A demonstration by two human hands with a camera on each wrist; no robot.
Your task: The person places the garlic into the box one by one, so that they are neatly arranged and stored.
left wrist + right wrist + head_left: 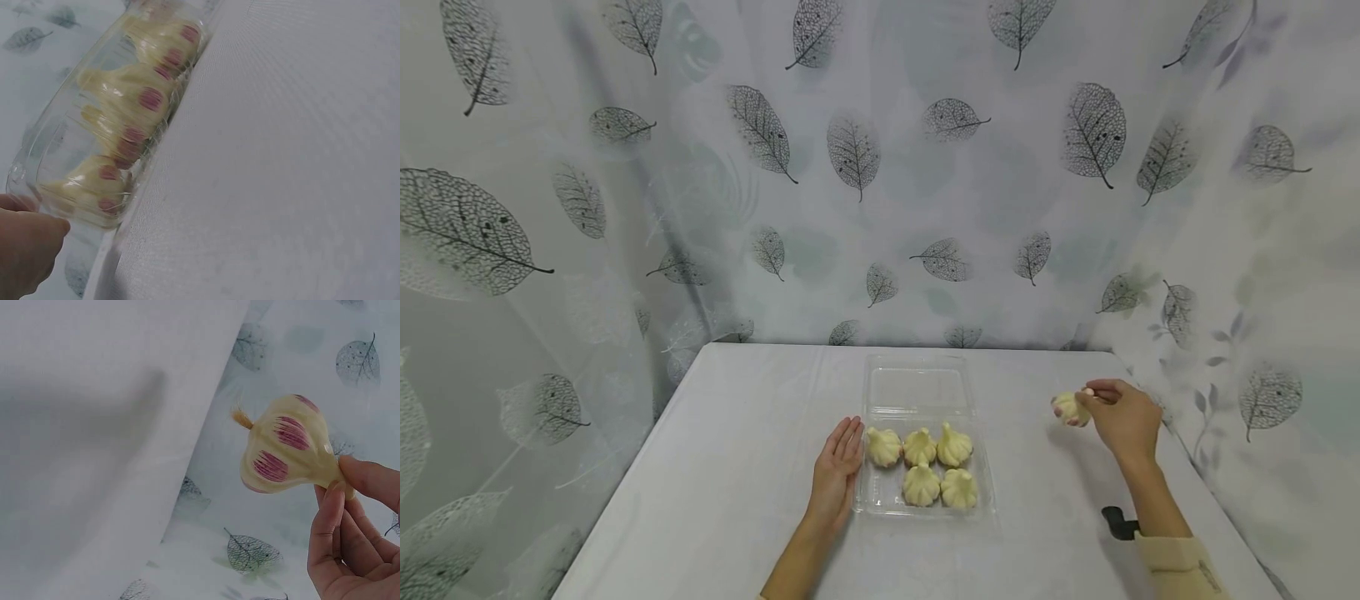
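Note:
My right hand (1123, 425) holds a garlic bulb (1066, 408) above the right side of the table. In the right wrist view its thumb and fingers pinch the neck of the cream bulb (287, 447), which has purple streaks and a tuft of root at its base. A clear plastic box (877, 497) lies with its lid folded back. Inside are similar garlic bulbs (921, 485), three in the back row and two in front, at the middle and right. Fingers extended, my left hand (837, 475) rests along the box's left side; the left wrist view shows it at a corner (19, 178).
The clear lid (917, 387) lies flat toward the back of the white table (737, 467). Leaf-printed curtains (887, 208) hang behind the table and at both sides. A black strap or band (1120, 523) shows by my right forearm.

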